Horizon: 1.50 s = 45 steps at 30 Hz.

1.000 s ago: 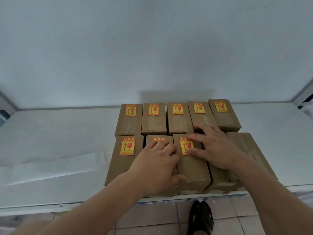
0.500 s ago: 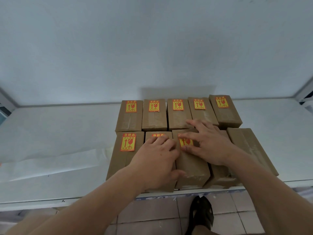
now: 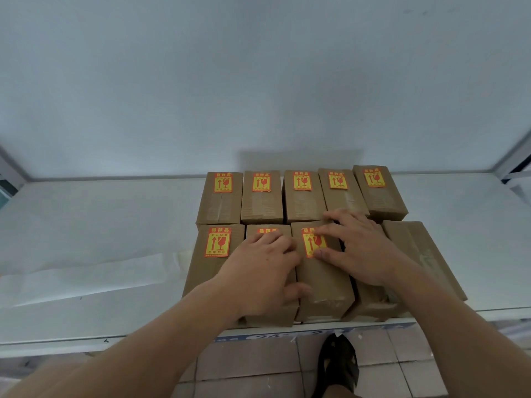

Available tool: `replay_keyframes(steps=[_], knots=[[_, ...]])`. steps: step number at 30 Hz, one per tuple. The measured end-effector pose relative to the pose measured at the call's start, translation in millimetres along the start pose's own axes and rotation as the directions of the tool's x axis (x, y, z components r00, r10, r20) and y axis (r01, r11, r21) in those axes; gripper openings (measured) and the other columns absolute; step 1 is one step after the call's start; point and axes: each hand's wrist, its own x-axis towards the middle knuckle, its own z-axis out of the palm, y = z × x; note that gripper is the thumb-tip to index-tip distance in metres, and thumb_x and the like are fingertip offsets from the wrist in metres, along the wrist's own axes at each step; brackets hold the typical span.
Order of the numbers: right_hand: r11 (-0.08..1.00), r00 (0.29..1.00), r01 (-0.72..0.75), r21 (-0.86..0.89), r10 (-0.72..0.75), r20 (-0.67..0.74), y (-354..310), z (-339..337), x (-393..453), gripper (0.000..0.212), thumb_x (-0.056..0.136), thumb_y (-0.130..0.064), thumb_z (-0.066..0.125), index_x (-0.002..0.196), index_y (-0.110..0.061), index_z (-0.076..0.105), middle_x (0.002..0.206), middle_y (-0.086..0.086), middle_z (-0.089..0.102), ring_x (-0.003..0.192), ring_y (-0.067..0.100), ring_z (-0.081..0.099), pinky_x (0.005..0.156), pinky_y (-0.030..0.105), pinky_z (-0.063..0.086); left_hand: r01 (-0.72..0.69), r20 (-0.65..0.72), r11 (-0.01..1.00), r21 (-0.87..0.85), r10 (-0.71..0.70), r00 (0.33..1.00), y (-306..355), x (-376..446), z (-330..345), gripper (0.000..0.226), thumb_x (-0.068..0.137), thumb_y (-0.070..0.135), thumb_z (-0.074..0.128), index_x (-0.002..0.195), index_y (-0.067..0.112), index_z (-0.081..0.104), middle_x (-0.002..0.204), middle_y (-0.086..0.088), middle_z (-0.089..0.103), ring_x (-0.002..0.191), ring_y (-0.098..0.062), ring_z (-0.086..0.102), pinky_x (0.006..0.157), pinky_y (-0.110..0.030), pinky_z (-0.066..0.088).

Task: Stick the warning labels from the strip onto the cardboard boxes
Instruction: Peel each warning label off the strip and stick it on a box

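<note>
Head view: the right hand (image 3: 363,248) lies flat, fingers spread, index and thumb pressing the warning label (image 3: 313,244) onto the middle front box (image 3: 321,282); the left hand (image 3: 258,277) rests open on the neighbouring box (image 3: 271,308), steadying it. Best rub outward from the centre — edges last — so no corner lifts. The rightmost front box (image 3: 422,254) looks unlabelled; the strip is not visible.

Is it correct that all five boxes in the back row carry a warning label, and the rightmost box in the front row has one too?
Not quite. The back row is fully labelled, but the head view shows the rightmost front box with a bare top and no label. The right hand presses the label on the third front box.
</note>
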Motion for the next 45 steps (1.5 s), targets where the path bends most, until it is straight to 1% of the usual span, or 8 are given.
replay_keyframes(steps=[3,7,15,22,28,33,40,45], knots=[[0.999,0.996,0.046,0.003,-0.046,-0.083,-13.9,-2.5,-1.9,0.042,0.092,-0.055,0.046,0.132,-0.044,0.045,0.147,-0.018,0.034,0.139,0.009,0.022,0.115,0.039,0.019,0.029,-0.136,0.999,0.018,-0.026,0.99,-17.9,-12.9,-14.0,0.052,0.093,0.061,0.03,0.127,0.031,0.054,0.133,0.008,0.051,0.125,-0.015,0.044,0.105,-0.037,0.033],[0.972,0.972,0.143,-0.186,-0.174,-0.159,-57.1,-3.0,9.2,0.033,0.098,-0.045,0.037,0.125,-0.036,0.054,0.134,-0.013,0.051,0.126,0.01,0.043,0.108,0.035,0.033,0.105,-0.267,0.98,0.171,-0.057,0.962,-57.6,-38.8,-19.6,0.032,0.093,0.043,0.048,0.108,0.023,0.066,0.11,0.001,0.065,0.102,-0.021,0.061,0.089,-0.04,0.048],[0.836,0.868,0.387,-0.39,-0.472,-0.151,-193.6,20.2,56.4,0.029,0.098,-0.03,0.041,0.106,-0.019,0.066,0.109,0.001,0.066,0.101,0.024,0.057,0.086,0.038,0.046,0.355,-0.342,0.903,0.241,-0.263,0.902,-149.0,-141.7,-3.8,0.043,0.089,0.04,0.035,0.09,0.014,0.07,0.092,-0.005,0.066,0.087,-0.029,0.062,0.074,-0.042,0.05],[0.761,0.798,0.524,-0.382,-0.596,-0.093,-302.7,62.7,97.8,0.028,0.098,-0.028,0.04,0.106,-0.016,0.064,0.108,0.004,0.064,0.1,0.028,0.056,0.082,0.039,0.043,0.591,-0.299,0.781,0.2,-0.526,0.796,-219.2,-234.3,14.1,0.027,0.088,0.039,0.059,0.093,0.017,0.072,0.094,-0.003,0.067,0.09,-0.026,0.063,0.077,-0.041,0.05],[0.719,0.756,0.607,-0.339,-0.654,-0.032,-385.9,103.4,129.9,0.029,0.099,-0.029,0.037,0.109,-0.018,0.061,0.108,0.003,0.062,0.098,0.026,0.053,0.08,0.036,0.038,0.774,-0.278,0.63,0.056,-0.735,0.618,-267.4,-300.6,33.4,0.036,0.095,0.047,0.044,0.115,0.024,0.064,0.114,0.005,0.061,0.111,-0.02,0.054,0.094,-0.034,0.04],[0.712,0.746,0.646,-0.275,-0.665,0.029,-446.7,136.3,153.4,0.03,0.1,-0.029,0.036,0.114,-0.017,0.059,0.111,0.004,0.06,0.101,0.027,0.053,0.073,0.033,0.033,0.849,-0.254,0.523,-0.068,-0.832,0.492,-297.2,-331.4,52.6,0.036,0.095,0.048,0.045,0.117,0.025,0.062,0.117,0.005,0.059,0.113,-0.02,0.052,0.093,-0.034,0.038],[0.842,0.841,0.54,-0.012,-0.539,0.049,-513.1,181.9,182.7,0.034,0.098,-0.034,0.046,0.127,-0.018,0.055,0.122,0.008,0.055,0.11,0.028,0.055,0.085,0.039,0.049,0.872,-0.118,0.385,-0.302,-0.923,0.367,-328.8,-346.4,79.0,0.04,0.094,0.048,0.049,0.126,0.026,0.055,0.129,0.003,0.051,0.121,-0.018,0.044,0.094,-0.034,0.039],[0.875,0.879,0.477,-0.086,-0.477,0.024,-525.4,205.0,192.1,0.033,0.096,-0.041,0.049,0.12,-0.02,0.059,0.116,0.006,0.054,0.104,0.023,0.054,0.08,0.036,0.049,0.874,0.04,0.314,-0.37,-0.935,0.353,-338.0,-351.2,104.1,0.047,0.097,0.042,0.045,0.142,0.028,0.041,0.145,0.002,0.04,0.133,-0.02,0.035,0.106,-0.037,0.033]])
